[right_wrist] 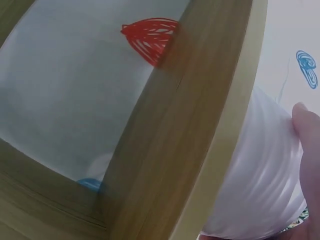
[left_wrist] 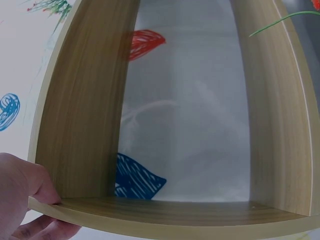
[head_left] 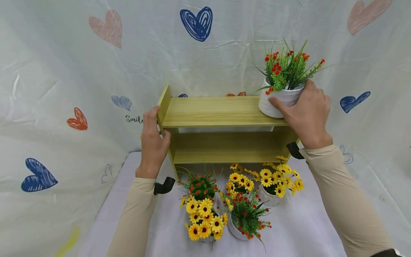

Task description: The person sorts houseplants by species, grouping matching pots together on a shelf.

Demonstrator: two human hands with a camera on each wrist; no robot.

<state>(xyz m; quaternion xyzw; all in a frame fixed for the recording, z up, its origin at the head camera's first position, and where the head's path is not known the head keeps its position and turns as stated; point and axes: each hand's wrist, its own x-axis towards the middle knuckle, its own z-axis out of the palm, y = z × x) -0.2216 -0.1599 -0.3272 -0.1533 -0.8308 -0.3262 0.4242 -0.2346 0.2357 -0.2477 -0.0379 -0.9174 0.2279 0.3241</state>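
Observation:
A white ribbed pot (head_left: pixel 277 103) of green grass and small red flowers stands upright at the right end of the shelf's top board. My right hand (head_left: pixel 309 114) holds it from the right, thumb across its front; in the right wrist view the thumb lies along the white pot (right_wrist: pixel 255 175). My left hand (head_left: pixel 152 142) grips the left side panel of the two-tier wooden shelf (head_left: pixel 212 112). The left wrist view shows that panel between the thumb and fingers of my left hand (left_wrist: pixel 22 195). Whether the pot's base fully touches the board cannot be told.
Several potted flowers stand on the pale tablecloth (head_left: pixel 289 228) before the shelf: yellow daisies (head_left: pixel 205 221) at front left, red-flowered greenery (head_left: pixel 247 217) beside them, and more yellow daisies (head_left: pixel 279 180) near the shelf's right foot. Behind hangs a white curtain (head_left: pixel 224 67) printed with hearts.

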